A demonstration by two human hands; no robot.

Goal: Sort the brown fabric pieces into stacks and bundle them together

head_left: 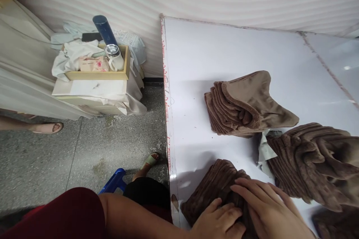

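My left hand (220,219) and my right hand (269,207) both lie on a dark brown ribbed plush piece (213,186) at the near edge of the white table (196,67). The right hand's fingers stretch out flat on the fabric. The left hand's fingers are bent, pressing on it. A stack of folded brown plush pieces (241,104) sits farther back on the table. A larger crumpled pile of the same brown fabric (314,164) lies at the right, next to my right hand.
Left of the table is grey speckled floor (84,157). A low stand holds a wooden tray (98,73) with a steel mug (114,56), a blue tube (104,30) and cloths. Another person's sandalled foot (47,127) is at far left. A blue stool (113,181) is by my leg.
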